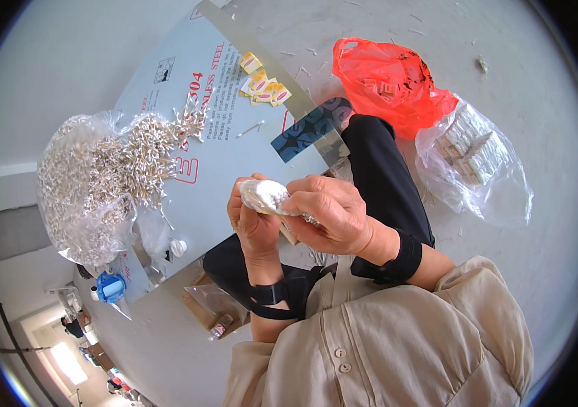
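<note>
Over my lap I hold a small clear bag of cotton swabs (pixel 265 195), its white tips bunched at the end. My left hand (pixel 255 227) is closed around the bag's left side. On the other side, the fingers of my right hand (pixel 329 211) pinch the bag close to the swab tips. Part of the bag is hidden behind my fingers. To the left on the table (pixel 214 169), a big heap of loose cotton swabs (pixel 102 169) spills out of a large clear plastic bag. One more swab (pixel 250 129) lies apart on the tabletop.
Several yellow-and-white cards (pixel 265 89) lie near the table's far right edge. On the floor to the right are a red plastic bag (pixel 387 88) and a clear bag of white packs (pixel 472 152). A cardboard box (pixel 197 308) holding a bottle (pixel 221 327) stands below the table.
</note>
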`<state>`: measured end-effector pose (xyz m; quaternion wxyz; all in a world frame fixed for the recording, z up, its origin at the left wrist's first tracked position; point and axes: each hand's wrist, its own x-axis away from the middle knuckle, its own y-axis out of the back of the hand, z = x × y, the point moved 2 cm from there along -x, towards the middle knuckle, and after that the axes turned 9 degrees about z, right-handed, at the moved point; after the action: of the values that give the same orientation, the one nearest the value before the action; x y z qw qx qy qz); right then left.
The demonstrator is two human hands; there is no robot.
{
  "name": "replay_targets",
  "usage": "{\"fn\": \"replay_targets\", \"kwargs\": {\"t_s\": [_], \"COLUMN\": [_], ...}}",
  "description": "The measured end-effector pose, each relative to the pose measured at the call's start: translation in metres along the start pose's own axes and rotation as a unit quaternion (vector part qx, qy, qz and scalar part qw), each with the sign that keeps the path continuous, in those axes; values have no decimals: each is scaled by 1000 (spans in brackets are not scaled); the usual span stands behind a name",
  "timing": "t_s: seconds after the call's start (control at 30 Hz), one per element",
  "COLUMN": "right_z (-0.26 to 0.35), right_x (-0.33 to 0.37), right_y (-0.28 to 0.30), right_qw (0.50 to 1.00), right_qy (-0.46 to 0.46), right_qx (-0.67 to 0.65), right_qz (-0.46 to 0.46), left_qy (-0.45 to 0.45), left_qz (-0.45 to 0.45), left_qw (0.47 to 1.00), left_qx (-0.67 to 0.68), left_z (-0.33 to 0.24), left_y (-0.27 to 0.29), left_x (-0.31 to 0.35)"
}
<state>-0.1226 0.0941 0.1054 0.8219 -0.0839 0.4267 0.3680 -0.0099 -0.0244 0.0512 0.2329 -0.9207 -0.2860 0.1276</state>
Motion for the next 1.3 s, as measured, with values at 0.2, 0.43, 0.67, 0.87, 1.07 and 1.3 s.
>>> {"fn": "replay_targets", "kwargs": {"t_s": [0.2,0.43,0.67,0.87,1.07,1.3], "right_z": [1,0,-29,-22,2,8], "right_x": [3,4,29,26,10,8], "right_y": [-3,-3,-7,-9,-9,-11], "right_qw": [1000,999,901,935,996,1000], "right_qy": [21,-43,-354,-312,-85,-26], "right_qx": [11,-17,-250,-167,-24,-6], "right_qz": [8,-8,-24,-31,-17,-2], "left_qy": [-1,-6,9,21,-7,12], "left_qz": [2,-21,-96,-76,-54,5], "left_qw": [1000,1000,993,997,997,985], "left_qx": [8,13,-67,-11,48,174], "left_z": [4,7,0,2,10,18], "left_y": [-1,4,1,6,12,16], "left_x": [0,2,-4,-1,2,4]}}
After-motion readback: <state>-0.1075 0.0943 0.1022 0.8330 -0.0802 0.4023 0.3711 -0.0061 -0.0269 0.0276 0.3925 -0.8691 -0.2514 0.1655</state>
